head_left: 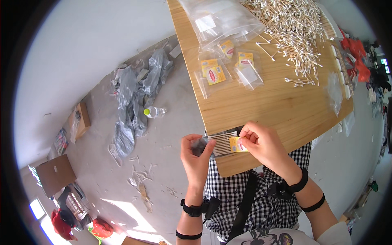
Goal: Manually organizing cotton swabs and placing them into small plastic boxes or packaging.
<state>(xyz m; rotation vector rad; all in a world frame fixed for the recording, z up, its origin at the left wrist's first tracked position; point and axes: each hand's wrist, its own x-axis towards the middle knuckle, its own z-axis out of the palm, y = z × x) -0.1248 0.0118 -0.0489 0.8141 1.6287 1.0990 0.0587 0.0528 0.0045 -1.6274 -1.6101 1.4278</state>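
Note:
A flat clear packet of cotton swabs (pixel 221 145) spans the gap between my hands at the table's near edge. Its swabs lie side by side, and a yellow card (pixel 235 144) shows at the right end. My left hand (pixel 195 159) grips the left end, where the plastic is bunched between thumb and fingers. At the card end, my right hand (pixel 261 143) has its thumb and fingers pinched together on the packet. Farther up the wooden table (pixel 253 104) lie small clear bags with yellow cards (pixel 214 75) and a big heap of loose cotton swabs (pixel 292 30).
Large clear plastic bags (pixel 222 20) lie at the table's far left. Small white boxes (pixel 341 65) line its right edge beside a clear wrapper (pixel 335 93). On the floor to the left are grey plastic sheeting (pixel 130 108), a bottle (pixel 156 112) and a cardboard box (pixel 56 175).

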